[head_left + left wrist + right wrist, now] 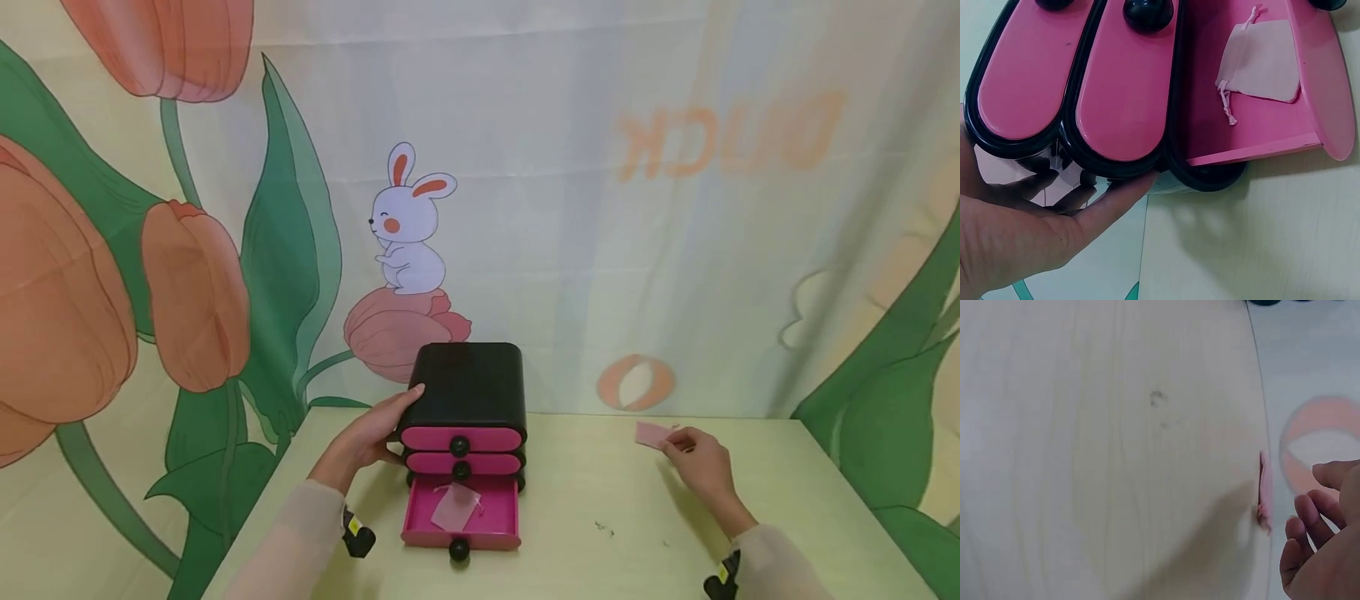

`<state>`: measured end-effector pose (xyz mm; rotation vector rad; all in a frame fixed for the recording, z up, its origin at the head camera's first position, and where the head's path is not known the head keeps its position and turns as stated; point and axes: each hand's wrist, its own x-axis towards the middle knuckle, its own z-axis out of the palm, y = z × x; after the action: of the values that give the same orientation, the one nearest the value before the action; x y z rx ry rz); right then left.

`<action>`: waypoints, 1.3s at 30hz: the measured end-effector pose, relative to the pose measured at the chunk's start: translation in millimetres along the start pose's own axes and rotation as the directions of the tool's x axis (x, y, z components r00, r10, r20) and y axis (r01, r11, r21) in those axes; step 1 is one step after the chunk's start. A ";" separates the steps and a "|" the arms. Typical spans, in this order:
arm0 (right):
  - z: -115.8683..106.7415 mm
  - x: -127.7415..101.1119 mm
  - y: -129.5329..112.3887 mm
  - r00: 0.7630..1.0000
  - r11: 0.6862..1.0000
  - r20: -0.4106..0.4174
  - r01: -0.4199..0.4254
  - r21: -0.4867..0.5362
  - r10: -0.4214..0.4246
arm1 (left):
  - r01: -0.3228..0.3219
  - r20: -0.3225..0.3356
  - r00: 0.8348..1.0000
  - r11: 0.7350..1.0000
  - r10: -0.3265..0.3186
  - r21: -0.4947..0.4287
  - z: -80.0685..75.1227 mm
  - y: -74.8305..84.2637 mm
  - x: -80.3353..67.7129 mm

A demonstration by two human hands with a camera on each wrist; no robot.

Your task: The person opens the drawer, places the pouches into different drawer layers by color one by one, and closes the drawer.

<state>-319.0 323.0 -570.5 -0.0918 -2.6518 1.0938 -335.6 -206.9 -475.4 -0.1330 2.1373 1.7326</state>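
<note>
A small black cabinet [465, 383] with three pink drawers stands at the back of the table. Its bottom drawer [417, 523] is pulled out, and a flat pink drawstring pouch [455, 506] [1263, 59] lies inside. My left hand [371, 433] [1035, 231] rests with straight fingers against the cabinet's left side. A second pink pouch [651, 434] [1265, 490] lies near the table's back edge on the right. My right hand [701, 462] [1322, 550] is just beside it, fingers loosely curled, with a thin gap to the pouch in the right wrist view.
The pale wooden table [600, 508] runs from the cabinet to the right hand, with a few dark specks [603, 527] on it. A printed curtain [600, 208] with tulips and a rabbit hangs right behind the table.
</note>
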 end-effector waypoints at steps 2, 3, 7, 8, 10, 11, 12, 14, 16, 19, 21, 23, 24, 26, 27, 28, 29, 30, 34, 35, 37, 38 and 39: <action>-1.2 4.0 8.2 0.999 0.999 -0.010 -0.035 -0.014 0.035 | 0.003 0.005 1.000 1.000 -0.003 -0.003 0.9 1.6 1.0; -1.1 5.0 11.8 0.998 0.998 -0.014 -0.056 -0.019 0.055 | 0.004 0.009 1.000 1.000 -0.004 -0.004 1.4 2.4 1.0; 2.8 5.9 23.7 0.992 0.991 -0.007 -0.129 -0.018 0.129 | 0.010 0.005 1.000 1.000 -0.010 -0.001 0.8 2.6 0.6; 4.3 5.5 25.6 0.989 0.989 -0.004 -0.147 -0.011 0.147 | 0.007 0.004 1.000 1.000 -0.007 0.002 0.2 2.6 0.2; 6.3 5.9 28.4 0.985 0.985 0.003 -0.171 0.009 0.171 | -0.001 0.000 1.000 1.000 0.001 0.002 -0.6 2.4 0.0; 6.5 6.3 29.3 0.983 0.983 0.008 -0.185 0.017 0.184 | -0.002 0.000 1.000 1.000 0.002 -0.003 -0.8 2.2 -0.3; 6.5 6.9 29.7 0.981 0.980 0.016 -0.196 0.023 0.196 | 0.000 0.004 1.000 1.000 0.000 -0.008 -0.9 1.9 -0.7; 5.7 9.1 30.3 0.978 0.978 0.037 -0.207 0.016 0.207 | 0.004 0.005 1.000 1.000 -0.004 -0.022 -0.9 0.7 -1.7; 4.8 11.5 30.1 0.973 0.974 0.059 -0.225 0.003 0.224 | 0.011 0.005 1.000 0.999 -0.010 -0.042 -0.8 -0.8 -2.6; 5.0 15.5 30.5 0.970 0.972 0.062 -0.236 -0.015 0.237 | 0.004 0.003 1.000 0.998 -0.004 -0.066 -0.4 -1.1 -2.2; 7.0 16.3 30.1 0.967 0.968 0.049 -0.248 -0.033 0.249 | -0.002 -0.002 1.000 0.997 0.002 -0.074 -0.3 -0.3 -1.4; 10.4 16.3 29.7 0.965 0.964 0.026 -0.261 -0.049 0.262 | -0.002 -0.006 1.000 0.997 0.001 -0.080 -0.3 0.8 -0.4; 12.5 15.7 28.8 0.962 0.960 0.014 -0.273 -0.058 0.274 | 0.000 -0.007 1.000 0.997 0.000 -0.078 -0.4 1.1 0.1; 17.2 14.3 27.5 0.954 0.951 -0.007 -0.299 -0.082 0.299 | 0.005 -0.008 1.000 0.997 -0.005 -0.075 -0.3 -0.4 1.1; 19.2 13.9 26.9 0.951 0.947 -0.018 -0.309 -0.089 0.309 | 0.006 -0.006 1.000 0.998 -0.007 -0.070 -0.4 -1.3 1.5; 20.4 13.3 25.9 0.947 0.943 -0.024 -0.320 -0.089 0.319 | 0.010 -0.007 1.000 0.998 -0.011 -0.070 -0.4 -1.9 1.7; 21.1 12.6 24.9 0.945 0.941 -0.031 -0.326 -0.089 0.325 | 0.011 -0.007 1.000 0.998 -0.012 -0.064 -0.5 -2.5 1.7; 21.1 12.2 24.3 0.944 0.940 -0.037 -0.328 -0.087 0.326 | 0.010 -0.007 1.000 0.998 -0.011 -0.060 -0.7 -2.8 1.8; 16.8 11.9 25.1 0.952 0.950 -0.024 -0.307 -0.059 0.307 | 0.004 -0.011 1.000 0.999 -0.005 -0.052 -1.4 -2.2 1.1; 15.8 12.3 26.4 0.955 0.953 -0.019 -0.298 -0.055 0.297 | 0.001 -0.011 1.000 0.999 -0.002 -0.050 -1.6 -1.7 0.9; 14.5 13.5 29.9 0.958 0.958 -0.001 -0.285 -0.038 0.285 | -0.001 -0.009 1.000 0.999 0.000 -0.048 -1.8 -1.2 0.4; 14.8 14.1 31.9 0.959 0.959 0.006 -0.282 -0.029 0.283 | 0.002 -0.009 1.000 0.999 -0.002 -0.046 -2.0 -1.1 0.0; 15.6 14.8 34.1 0.958 0.958 0.019 -0.286 -0.016 0.286 | 0.004 -0.011 1.000 0.999 -0.004 -0.043 -2.4 -1.2 -0.3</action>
<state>-339.0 339.0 -601.6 -0.4827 -2.7244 1.1663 -335.5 -209.5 -476.0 -0.1591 2.1068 1.7802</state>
